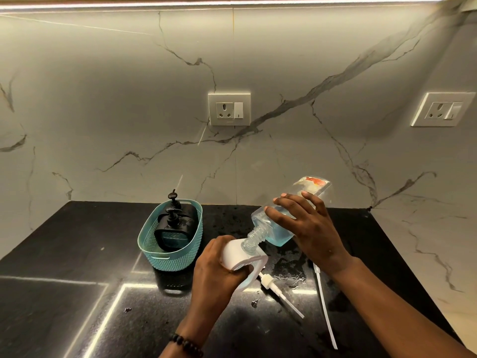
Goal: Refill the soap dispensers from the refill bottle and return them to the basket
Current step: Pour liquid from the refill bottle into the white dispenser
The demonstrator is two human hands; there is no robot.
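My right hand [307, 226] wraps the clear refill bottle [281, 215], tipped neck-down so its long axis slopes from upper right down to lower left, mouth set into the opening of the white dispenser [240, 257]. My left hand [216, 267] grips that dispenser just beside the teal basket [167, 257], which holds two black dispensers [175, 226]. The neck must stay seated in the opening, I judge. My fingers hide most of the white body, so I cannot tell its fill level; two loose pump tubes [281, 298] lie on the counter [64, 241].
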